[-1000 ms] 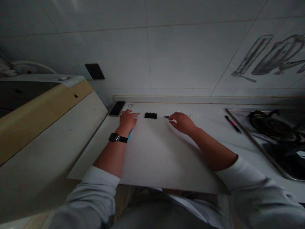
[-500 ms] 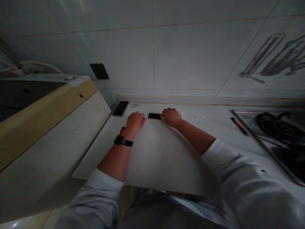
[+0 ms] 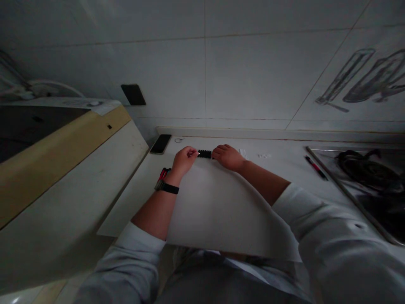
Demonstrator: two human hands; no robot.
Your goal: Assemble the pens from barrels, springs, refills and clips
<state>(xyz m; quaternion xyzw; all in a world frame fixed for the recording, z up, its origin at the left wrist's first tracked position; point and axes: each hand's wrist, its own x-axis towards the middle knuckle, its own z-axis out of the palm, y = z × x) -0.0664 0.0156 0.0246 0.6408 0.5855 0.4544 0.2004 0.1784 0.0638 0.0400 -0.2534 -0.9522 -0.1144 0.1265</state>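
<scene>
A short black ribbed strip [image 3: 205, 154] lies on the white countertop between my two hands. My left hand [image 3: 185, 159] is closed in a pinch at the strip's left end; a tiny pale bit shows at its fingertips, too small to name. On the right end rest the bent fingers of my right hand [image 3: 228, 157], gripping it. Behind the right hand, some thin white strips [image 3: 243, 153] are partly hidden. Beside my left wrist, which wears a dark watch [image 3: 169, 187], a red and black object [image 3: 163, 173] shows in part.
A phone [image 3: 160, 144] and a small ring [image 3: 179, 140] lie at the back left. Small white pieces [image 3: 263, 156] sit to the right, then a red and black pen [image 3: 316, 167] beside the gas stove [image 3: 370, 169]. A large white appliance [image 3: 120, 152] borders the counter's left side.
My left hand has moved right and turned, bringing its pinched fingertips up to the black strip's left end. My right hand stays at the right end, having shifted only slightly.
</scene>
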